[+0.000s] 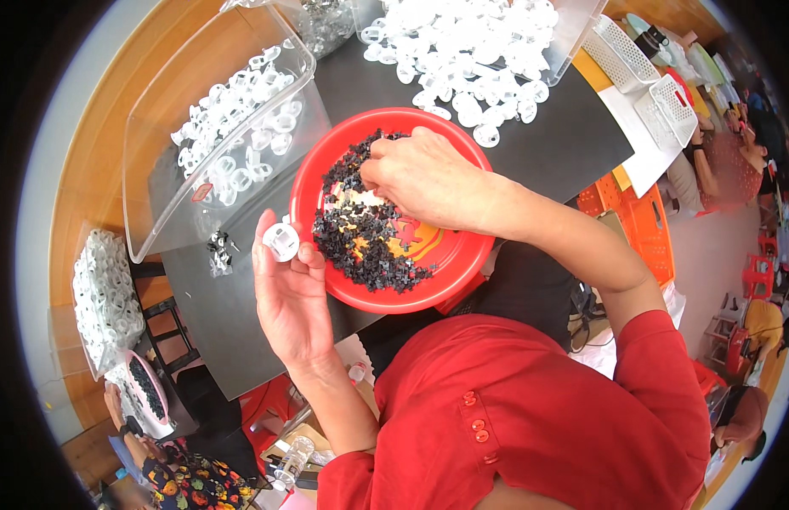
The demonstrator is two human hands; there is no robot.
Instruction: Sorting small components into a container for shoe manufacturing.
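Beside the left rim of a red basin, my left hand holds up a round white plastic piece between thumb and fingers. The piece has a small slot in its face and a tab on top. My right hand reaches into the basin from the right, fingers bent down and pinched together over small black plastic parts. Whatever sits between those fingertips is hidden. The black parts lie heaped over the basin's left side, and a yellow pattern shows on its bottom.
A clear plastic bin with white pieces stands at the left of the black table. Loose white pieces are piled at the far side. A small bag lies left of the basin. White baskets and an orange crate stand right. Other people sit nearby.
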